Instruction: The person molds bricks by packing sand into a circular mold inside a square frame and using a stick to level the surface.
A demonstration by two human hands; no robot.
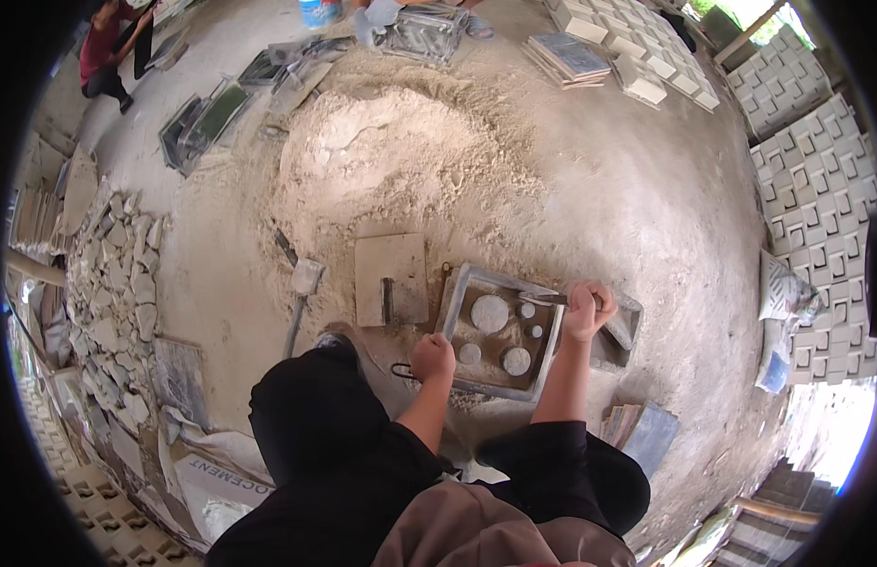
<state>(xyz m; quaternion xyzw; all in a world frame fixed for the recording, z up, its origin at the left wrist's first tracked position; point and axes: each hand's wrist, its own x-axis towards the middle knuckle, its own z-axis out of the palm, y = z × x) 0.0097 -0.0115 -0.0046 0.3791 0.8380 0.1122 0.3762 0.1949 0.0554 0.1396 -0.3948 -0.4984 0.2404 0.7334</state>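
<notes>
While blurred — trowel [552, 299], right hand [587, 310]

A square grey metal mould tray [454, 300] looks dull and gritty, holding matt pale cement discs [489, 313]. Far of it, a rough, powdery heap of beige sand [400, 161] spreads over coarse concrete floor [646, 217].

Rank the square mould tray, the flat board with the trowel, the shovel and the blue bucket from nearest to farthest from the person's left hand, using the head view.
From the left hand:
1. Square mould tray, just to its right, touching or nearly so.
2. Flat board with the trowel, just ahead.
3. Shovel, ahead and to the left.
4. Blue bucket, far ahead at the top edge.
</notes>
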